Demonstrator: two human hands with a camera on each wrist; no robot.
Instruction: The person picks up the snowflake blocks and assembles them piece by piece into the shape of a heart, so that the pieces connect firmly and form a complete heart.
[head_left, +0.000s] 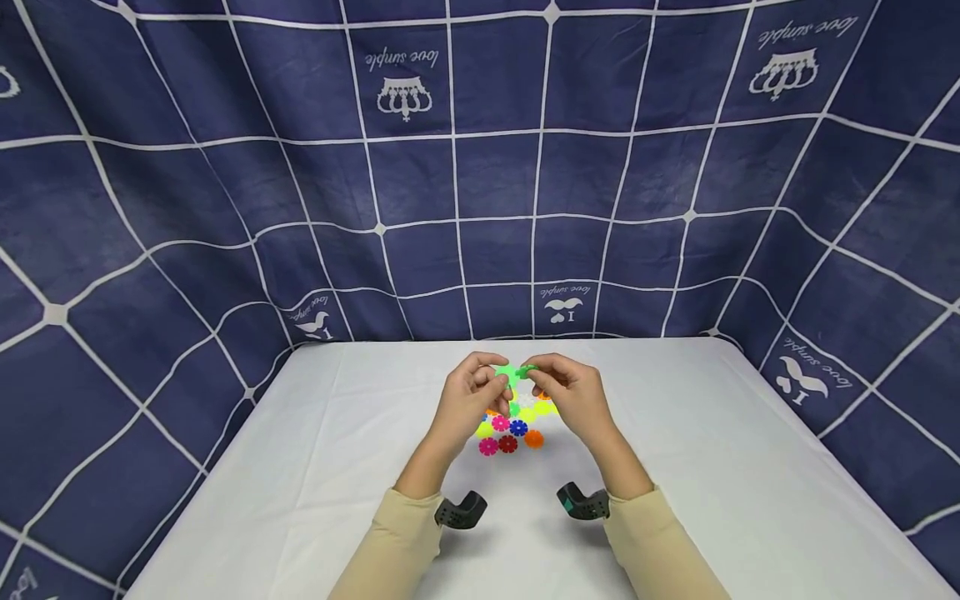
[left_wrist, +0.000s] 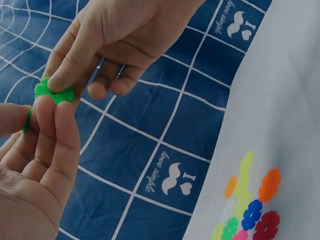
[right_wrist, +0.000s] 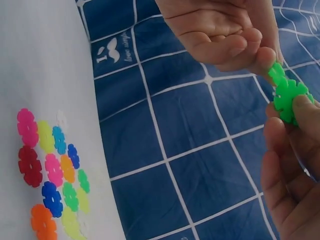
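Observation:
Both hands are raised over the white table, close together. My left hand (head_left: 471,398) pinches a bright green notched plastic disc (head_left: 508,374) between thumb and fingers; only its thin edge shows in the left wrist view. Between thumb and fingers of my right hand (head_left: 576,390) is a second green notched disc (right_wrist: 291,100), lying flat to the right wrist camera. The two discs meet at their edges in that view, with the left fingertips right at the join. The left fingers also reach the rim of the right hand's disc (left_wrist: 59,95).
Several loose notched discs lie on the table (head_left: 360,433) below the hands, among them a dark red disc (head_left: 507,444), a blue disc (head_left: 518,427) and an orange disc (head_left: 534,439). A blue checked cloth (head_left: 495,175) hangs behind and at both sides.

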